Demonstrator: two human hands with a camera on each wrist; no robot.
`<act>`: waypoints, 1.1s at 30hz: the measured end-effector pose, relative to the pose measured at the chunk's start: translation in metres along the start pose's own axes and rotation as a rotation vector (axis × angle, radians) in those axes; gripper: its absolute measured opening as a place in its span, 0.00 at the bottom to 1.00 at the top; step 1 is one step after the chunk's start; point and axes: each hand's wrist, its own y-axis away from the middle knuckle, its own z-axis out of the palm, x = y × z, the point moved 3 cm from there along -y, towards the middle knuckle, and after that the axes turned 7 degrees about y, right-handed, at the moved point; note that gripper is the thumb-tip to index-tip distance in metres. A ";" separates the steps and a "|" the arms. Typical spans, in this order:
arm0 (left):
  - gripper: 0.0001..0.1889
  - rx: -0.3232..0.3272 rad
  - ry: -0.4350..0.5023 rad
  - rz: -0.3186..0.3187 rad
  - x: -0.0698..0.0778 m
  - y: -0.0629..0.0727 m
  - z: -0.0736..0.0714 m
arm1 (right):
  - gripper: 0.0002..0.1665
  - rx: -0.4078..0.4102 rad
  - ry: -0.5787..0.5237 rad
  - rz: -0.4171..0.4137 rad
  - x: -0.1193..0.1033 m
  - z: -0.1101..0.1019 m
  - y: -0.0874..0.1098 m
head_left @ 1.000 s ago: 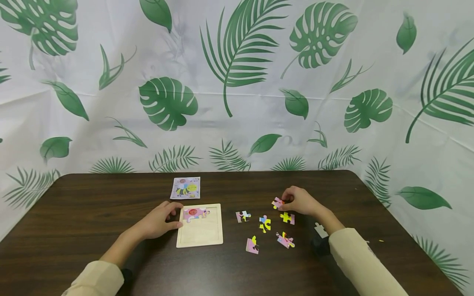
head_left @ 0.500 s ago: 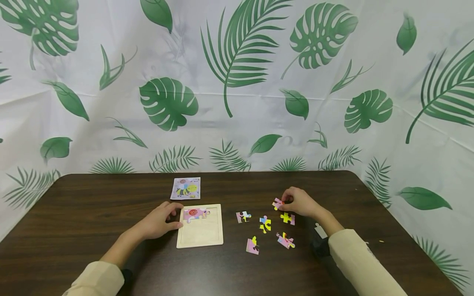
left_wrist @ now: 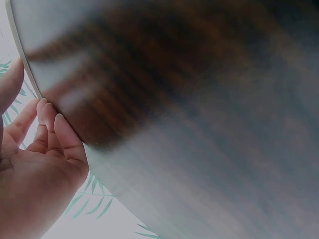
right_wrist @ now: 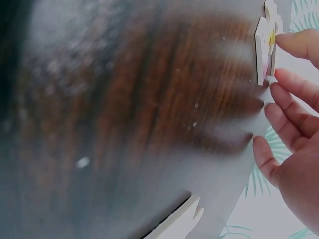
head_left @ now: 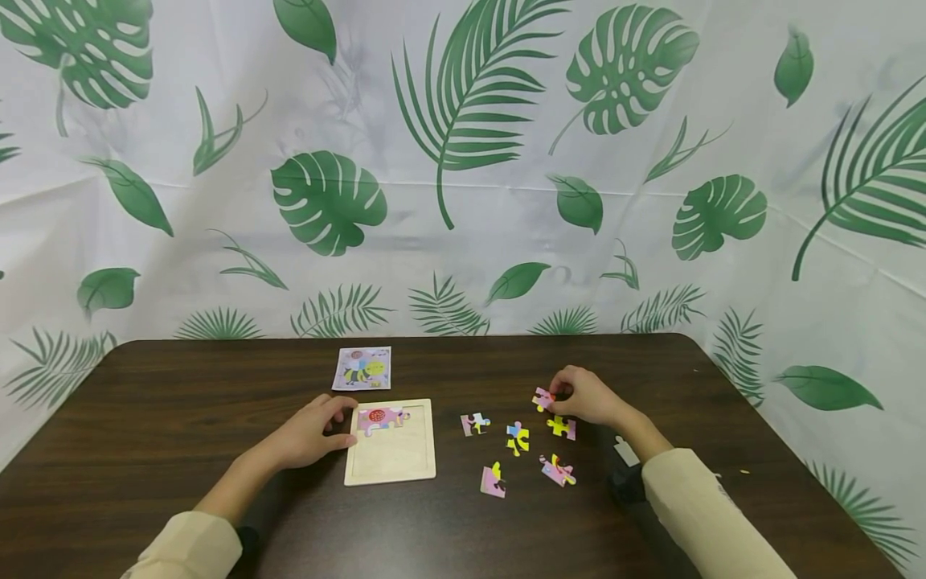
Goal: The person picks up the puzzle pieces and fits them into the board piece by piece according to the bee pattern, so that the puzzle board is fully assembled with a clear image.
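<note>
My left hand (head_left: pixel 313 432) touches the left side of a square wooden puzzle tray (head_left: pixel 391 480), forefinger at the far corner and thumb lower on the edge. Pink puzzle pieces with a red round shape (head_left: pixel 383 419) lie in the tray's upper part. Over on the right, my right hand (head_left: pixel 587 396) pinches a pink and red puzzle piece (head_left: pixel 542 399) between thumb and forefinger, close over the table. Just below it lies a yellow and pink piece (head_left: pixel 562 428). In the right wrist view, the thumb (right_wrist: pixel 299 45) is at the pieces and the other fingers are lightly bent.
Several loose puzzle pieces (head_left: pixel 517 438) are spread between tray and right hand. A pale piece (head_left: pixel 626 451) lies beside the right wrist. Behind the tray is a bee picture card (head_left: pixel 362 369). A leaf-print cloth (head_left: pixel 463 265) hangs behind the dark table (head_left: pixel 405 531).
</note>
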 end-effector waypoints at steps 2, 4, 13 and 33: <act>0.24 -0.001 -0.002 0.003 0.000 0.000 0.000 | 0.10 0.003 -0.006 -0.005 0.001 0.000 0.000; 0.24 -0.001 -0.005 0.002 0.000 0.001 0.000 | 0.10 0.003 -0.010 -0.006 0.002 0.001 0.001; 0.24 -0.003 -0.009 0.006 0.000 0.001 0.000 | 0.11 -0.018 -0.018 0.008 0.004 0.001 0.000; 0.24 -0.011 -0.005 -0.003 -0.001 0.001 0.000 | 0.11 -0.023 -0.025 -0.054 -0.005 0.002 -0.004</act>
